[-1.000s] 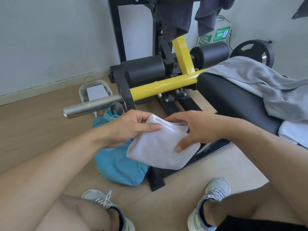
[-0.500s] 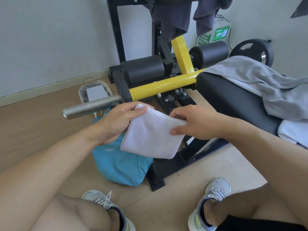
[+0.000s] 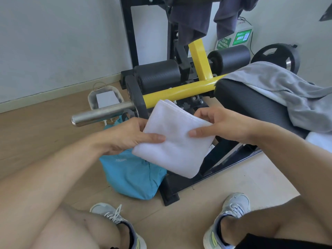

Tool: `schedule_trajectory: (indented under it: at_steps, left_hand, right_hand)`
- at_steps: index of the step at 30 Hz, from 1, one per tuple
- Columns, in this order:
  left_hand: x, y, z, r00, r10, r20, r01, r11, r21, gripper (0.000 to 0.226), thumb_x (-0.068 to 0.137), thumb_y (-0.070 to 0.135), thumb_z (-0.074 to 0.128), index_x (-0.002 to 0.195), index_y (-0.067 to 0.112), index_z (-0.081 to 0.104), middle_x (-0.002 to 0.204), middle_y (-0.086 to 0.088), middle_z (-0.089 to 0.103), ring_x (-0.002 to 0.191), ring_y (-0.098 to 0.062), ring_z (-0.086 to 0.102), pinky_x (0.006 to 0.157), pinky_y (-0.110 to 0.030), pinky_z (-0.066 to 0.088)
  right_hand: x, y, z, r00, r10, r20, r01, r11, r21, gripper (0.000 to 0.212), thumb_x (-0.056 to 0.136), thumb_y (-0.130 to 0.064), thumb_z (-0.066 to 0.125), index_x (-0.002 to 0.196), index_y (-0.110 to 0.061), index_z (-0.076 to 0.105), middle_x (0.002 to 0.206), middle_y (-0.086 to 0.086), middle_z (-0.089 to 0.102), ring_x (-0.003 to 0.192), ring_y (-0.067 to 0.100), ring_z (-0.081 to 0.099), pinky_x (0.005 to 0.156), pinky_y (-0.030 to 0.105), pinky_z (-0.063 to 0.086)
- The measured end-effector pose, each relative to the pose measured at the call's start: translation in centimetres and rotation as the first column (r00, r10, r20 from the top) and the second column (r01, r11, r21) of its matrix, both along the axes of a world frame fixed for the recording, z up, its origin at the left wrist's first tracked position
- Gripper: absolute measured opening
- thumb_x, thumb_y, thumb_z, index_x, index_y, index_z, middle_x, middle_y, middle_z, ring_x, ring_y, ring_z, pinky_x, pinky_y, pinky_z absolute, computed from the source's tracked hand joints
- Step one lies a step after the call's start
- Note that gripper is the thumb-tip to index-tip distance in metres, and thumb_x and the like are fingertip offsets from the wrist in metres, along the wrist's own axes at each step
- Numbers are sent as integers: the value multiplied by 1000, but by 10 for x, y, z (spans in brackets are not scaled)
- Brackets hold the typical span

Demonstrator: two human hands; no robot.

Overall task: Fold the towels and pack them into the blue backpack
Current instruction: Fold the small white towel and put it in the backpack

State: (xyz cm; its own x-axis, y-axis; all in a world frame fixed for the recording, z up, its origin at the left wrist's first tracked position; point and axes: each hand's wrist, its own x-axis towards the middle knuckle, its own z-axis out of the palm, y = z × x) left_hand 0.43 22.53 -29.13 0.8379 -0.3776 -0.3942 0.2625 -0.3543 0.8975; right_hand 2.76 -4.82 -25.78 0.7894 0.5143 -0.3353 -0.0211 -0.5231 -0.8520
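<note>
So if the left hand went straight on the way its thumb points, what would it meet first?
Probably the right hand. The left hand holds the folded white towel with its thumb pointing across the cloth toward the right hand's thumb, though depth between them is unclear.

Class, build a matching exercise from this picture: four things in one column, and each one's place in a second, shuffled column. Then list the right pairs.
Things
1. white towel
2. blue backpack
3. grey towel
4. dark clothes

Places
A. draped over the black bench pad
B. on the floor by the machine's base
C. hanging from the black frame
D. held in both hands

Pairs: 1-D, 2-B, 3-A, 4-C
</note>
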Motion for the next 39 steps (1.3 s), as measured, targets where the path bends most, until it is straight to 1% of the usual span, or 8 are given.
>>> schedule_trajectory:
  at_steps: [5, 9, 12, 16, 23, 32, 36, 39]
  left_hand:
    - [-5, -5, 2, 993, -117, -15, 117, 991, 63, 45, 76, 35, 79, 114, 10, 74, 110, -4, 79, 105, -24, 74, 96, -39, 58]
    - [-1, -7, -1, 998, 61, -10, -62, 996, -59, 42, 77, 40, 80, 111, 16, 76, 111, -6, 78, 107, -28, 73, 95, -41, 56]
    - [7, -6, -3, 949, 293, -119, -316, 903, -292, 34, 79, 51, 75, 101, 26, 81, 109, -4, 78, 102, -24, 70, 95, -41, 54]
    - [4, -14, 0, 928, 245, -282, -348, 841, -413, 49, 82, 47, 66, 120, 17, 71, 111, -8, 76, 98, -25, 71, 99, -43, 54]
    - [2, -32, -5, 925, 345, -163, -378, 883, -277, 34, 89, 23, 74, 122, 15, 68, 114, -6, 78, 104, -27, 74, 84, -46, 62]
    - [3, -35, -5, 931, 347, -114, -365, 895, -255, 46, 77, 25, 83, 120, 19, 67, 107, -1, 79, 94, -20, 77, 68, -34, 61]
    - [11, -17, -5, 948, 315, 39, -307, 942, -137, 90, 51, 48, 92, 132, 27, 58, 109, 7, 77, 104, -11, 71, 87, -31, 53]
    - [7, -7, -8, 993, 29, 111, -40, 994, 98, 91, 51, 59, 94, 132, 40, 57, 116, 18, 73, 112, -3, 67, 106, -38, 49]
  right_hand:
    - [-2, 6, -6, 989, 39, -143, -40, 999, 1, 53, 75, -36, 81, 121, -15, 63, 110, 7, 77, 100, 28, 75, 93, 51, 58]
    - [0, 7, -8, 996, -36, -78, 43, 995, 89, 35, 89, -23, 75, 121, -14, 66, 109, 8, 78, 99, 30, 75, 91, 52, 59]
    - [3, 9, -11, 978, -196, -76, 209, 943, 257, 43, 85, -26, 76, 125, -15, 65, 113, 8, 77, 103, 30, 74, 94, 49, 58]
    - [7, 15, -13, 936, -278, -215, 345, 843, 412, 46, 90, -28, 70, 133, -17, 61, 123, 5, 74, 114, 26, 71, 96, 42, 55]
    - [9, 14, -13, 912, -280, -299, 358, 899, 250, 47, 83, -37, 78, 126, -20, 68, 116, 1, 76, 108, 24, 73, 101, 49, 55]
    - [10, 12, -14, 954, -294, 60, 290, 955, 68, 44, 77, -29, 88, 117, -30, 70, 104, -11, 76, 95, 12, 74, 87, 43, 62]
    - [7, 8, -4, 952, 40, 302, 28, 975, -219, 36, 76, -32, 88, 106, -33, 68, 99, -11, 73, 90, 6, 70, 83, 41, 60]
    - [1, 11, -5, 938, 134, 318, -45, 961, -272, 37, 76, -28, 88, 105, -37, 67, 96, -19, 70, 90, -3, 65, 78, 24, 56]
